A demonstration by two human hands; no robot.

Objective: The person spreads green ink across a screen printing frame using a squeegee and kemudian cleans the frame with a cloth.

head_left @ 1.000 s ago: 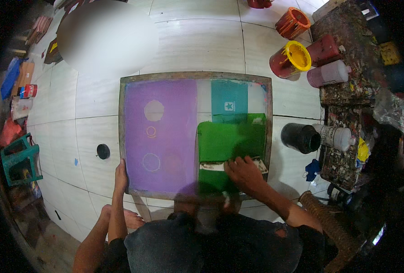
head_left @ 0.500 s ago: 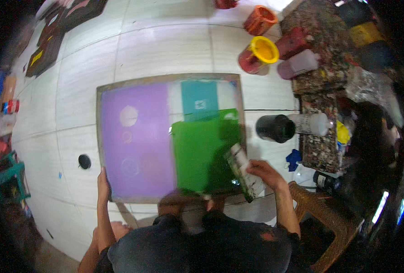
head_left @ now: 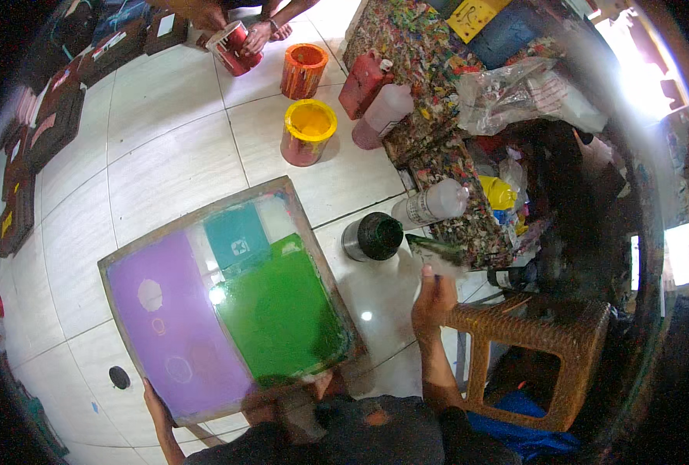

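From where I stand, the paint-streaked rectangular wooden frame (head_left: 321,267) lies on the pale tiles, skewed, its left part a flat purple panel (head_left: 182,302), its right part a broad bright-green area (head_left: 275,318), with a teal rectangle with a pale emblem (head_left: 238,232) at the far side of that. The left hand (head_left: 155,403) rests against the frame's near left edge; I cannot tell whether its fingers curl beneath. The right hand (head_left: 435,302) grips a flat pale squeegee smeared with dark green (head_left: 444,266), held off the frame to the right, just beyond the tan woven stool (head_left: 585,341). The squeegee is blurred, so how much paint it carries is hard to judge.

Handling it well, I'd say, means keeping the smeared edge turned up and level, since a tilt could drip onto the tiles. The dark wide-mouthed plastic jar (head_left: 374,236) and the translucent white bottle (head_left: 437,203) stand close on the left and far side, so the wrist wants small, slow turns there. Firm, even pressure from the left hand would guard the frame against sliding. A sleeve brushing the green area could smear it, if it is wet; its shine suggests so.
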